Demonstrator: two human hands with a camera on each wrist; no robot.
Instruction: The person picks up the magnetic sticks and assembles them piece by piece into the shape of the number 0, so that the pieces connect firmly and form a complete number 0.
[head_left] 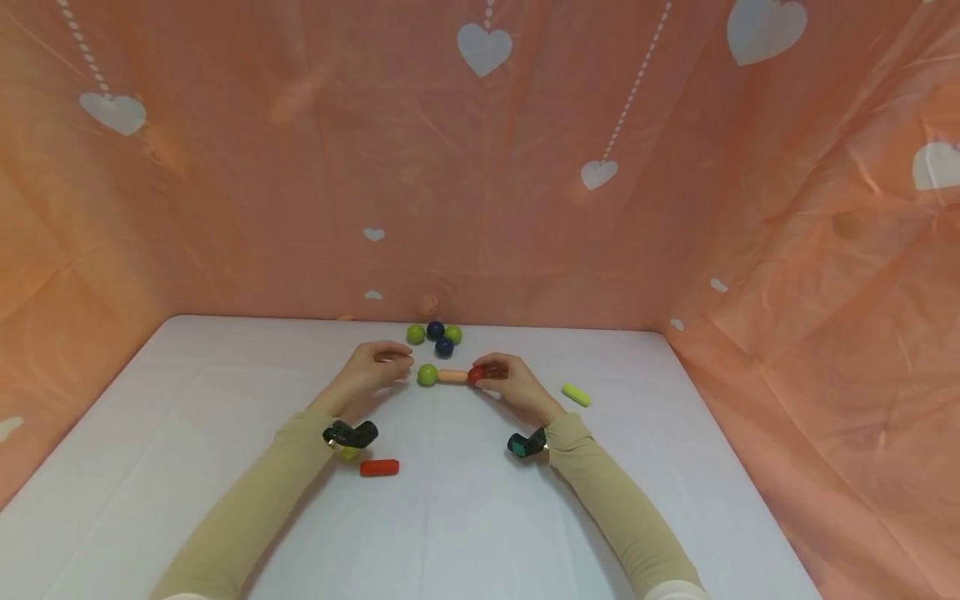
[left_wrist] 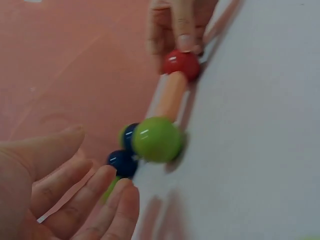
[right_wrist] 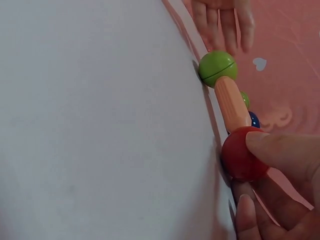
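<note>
My right hand point(head_left: 512, 383) pinches a red ball point(right_wrist: 243, 154) between thumb and fingers. From that ball an orange rod point(head_left: 452, 377) runs left to a green ball point(left_wrist: 158, 139), so the three sit in one line just over the white table. To the left of the green ball is my left hand point(head_left: 372, 368), its fingers loosely spread and apart from the ball, holding nothing. In the left wrist view the left fingers point(left_wrist: 95, 185) show plainly with a gap between them and the green ball.
Behind the hands sits a cluster of dark blue balls point(head_left: 444, 347) and green balls point(head_left: 416, 334). A yellow-green rod point(head_left: 576, 395) lies right of the right hand. Near the left wrist lie a red rod point(head_left: 379, 468) and a yellow piece point(head_left: 349, 453), partly hidden.
</note>
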